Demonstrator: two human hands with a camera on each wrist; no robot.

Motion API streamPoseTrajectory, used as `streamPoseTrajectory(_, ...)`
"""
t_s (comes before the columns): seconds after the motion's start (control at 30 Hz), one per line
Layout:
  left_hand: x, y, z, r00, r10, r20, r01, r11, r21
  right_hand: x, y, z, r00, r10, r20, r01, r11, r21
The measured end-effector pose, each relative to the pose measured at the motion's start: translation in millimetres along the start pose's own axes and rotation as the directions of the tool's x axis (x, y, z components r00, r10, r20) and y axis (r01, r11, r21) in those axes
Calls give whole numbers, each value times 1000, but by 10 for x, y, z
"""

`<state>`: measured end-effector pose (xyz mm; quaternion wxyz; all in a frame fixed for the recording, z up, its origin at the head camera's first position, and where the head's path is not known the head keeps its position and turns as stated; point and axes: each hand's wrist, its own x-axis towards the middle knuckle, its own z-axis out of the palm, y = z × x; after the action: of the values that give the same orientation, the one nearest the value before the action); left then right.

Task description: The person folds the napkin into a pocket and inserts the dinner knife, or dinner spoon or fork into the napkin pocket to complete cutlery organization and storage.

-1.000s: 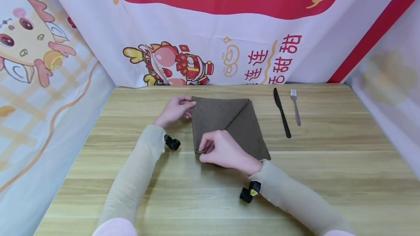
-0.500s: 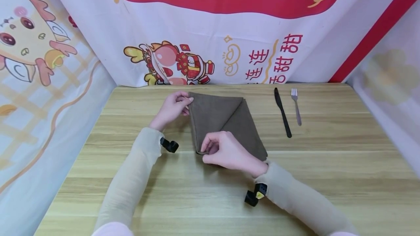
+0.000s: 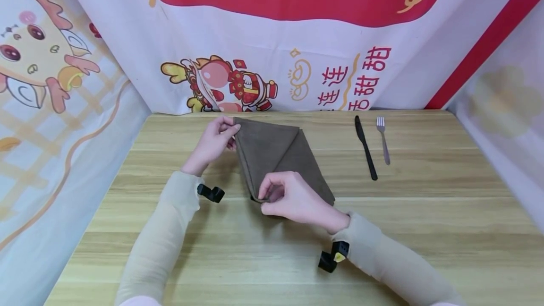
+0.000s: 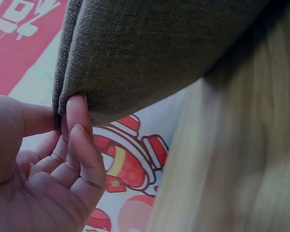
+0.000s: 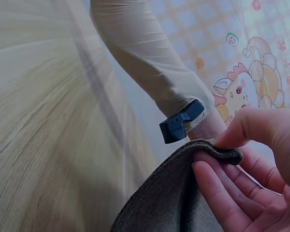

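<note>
From here, the folded brown cloth napkin (image 3: 276,150) sits mid-frame, stretched between two pinches: the left hand (image 3: 212,140) grips its upper-left corner, the right hand (image 3: 294,200) its lower-left. One edge slants between them; the rest spreads rightward, short of the black knife (image 3: 366,148).

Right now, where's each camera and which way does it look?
Head: on the person's head, looking forward and down at the table; left grip and right grip show.
Left wrist: worn there, looking past the left grip towards the backdrop.
Right wrist: worn there, looking past the right grip towards the left sleeve and side hanging.
Both head and left wrist show the left grip pinching brown cloth.
</note>
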<state>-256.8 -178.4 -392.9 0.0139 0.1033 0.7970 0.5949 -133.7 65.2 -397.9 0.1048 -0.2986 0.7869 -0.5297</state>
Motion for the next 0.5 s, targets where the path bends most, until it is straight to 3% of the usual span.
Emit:
streamPoseTrajectory(0.3,-70,192,-139,995,91,-33,-92,995,-31,52,-173,8,999,-44,-4,44,996,72)
streamPoseTrajectory(0.5,-118,351,-214,989,131,-71,-138,985,-105,130,-325,48,997,-77,11,73,974,214)
